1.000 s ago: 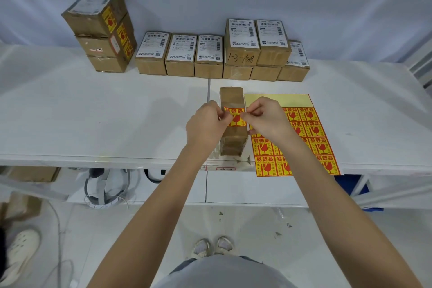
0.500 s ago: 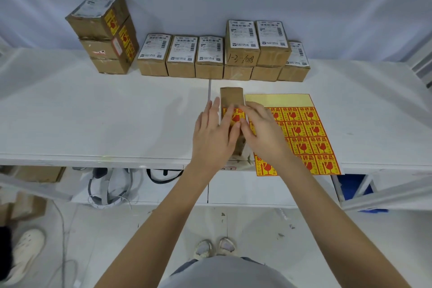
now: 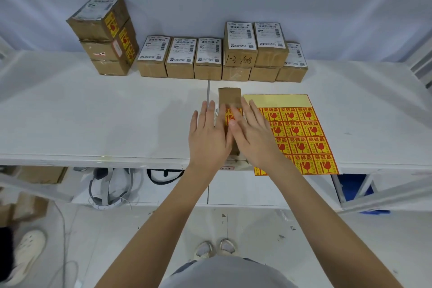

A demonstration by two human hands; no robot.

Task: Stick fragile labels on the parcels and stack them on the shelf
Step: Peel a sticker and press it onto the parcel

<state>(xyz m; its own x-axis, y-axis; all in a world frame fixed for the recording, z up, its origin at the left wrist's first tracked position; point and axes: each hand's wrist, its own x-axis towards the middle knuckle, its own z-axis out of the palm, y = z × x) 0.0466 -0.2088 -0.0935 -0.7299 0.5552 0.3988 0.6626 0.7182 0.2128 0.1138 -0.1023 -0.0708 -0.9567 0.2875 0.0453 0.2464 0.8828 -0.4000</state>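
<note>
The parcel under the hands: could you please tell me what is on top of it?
On the parcel lies a yellow fragile label, pressed flat by the left hand and right hand. The hands cover most of the label and the parcel's near end.

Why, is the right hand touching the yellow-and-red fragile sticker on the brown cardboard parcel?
Touching. The head view shows the right hand's straight fingers lying on the sticker.
</note>
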